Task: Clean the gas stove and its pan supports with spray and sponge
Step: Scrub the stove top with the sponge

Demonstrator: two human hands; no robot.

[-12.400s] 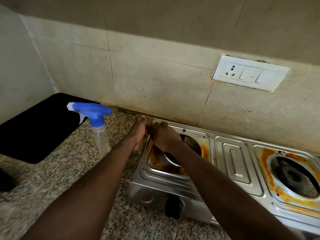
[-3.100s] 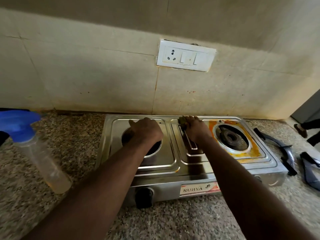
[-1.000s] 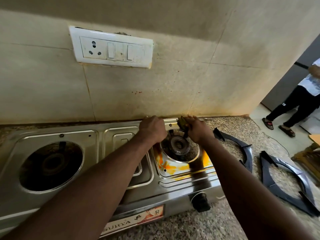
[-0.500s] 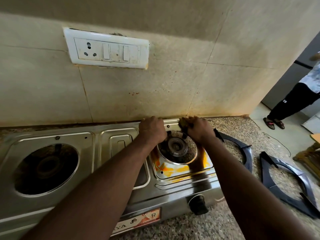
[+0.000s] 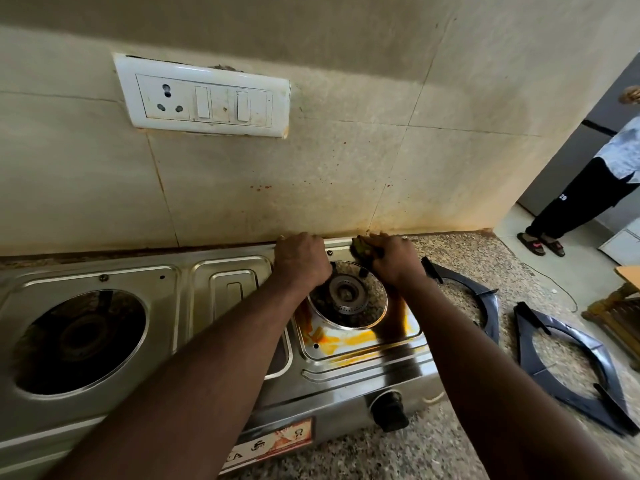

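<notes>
The steel two-burner gas stove [image 5: 360, 370] stands on the granite counter against the tiled wall. Orange grease stains ring its right burner [image 5: 346, 294]. My right hand [image 5: 394, 259] presses a dirty green sponge [image 5: 362, 247] onto the stove's back right corner. My left hand [image 5: 301, 259] rests fisted on the stove's back edge, left of that burner, holding nothing that I can see. Two dark pan supports lie on the counter to the right, one [image 5: 485, 299] close to the stove, the other [image 5: 568, 362] farther out. The spray bottle is out of view.
A white switch and socket plate [image 5: 204, 98] hangs on the wall above. The left burner opening [image 5: 79, 341] is dark. A black knob [image 5: 389, 410] sticks out of the stove front. A person [image 5: 595, 181] stands in the doorway at far right.
My right hand has slid the sponge from the burner rim back to the stove's rear edge. My left hand stays put. Earlier the view shifted from the left burner and the spray bottle to the right burner.
</notes>
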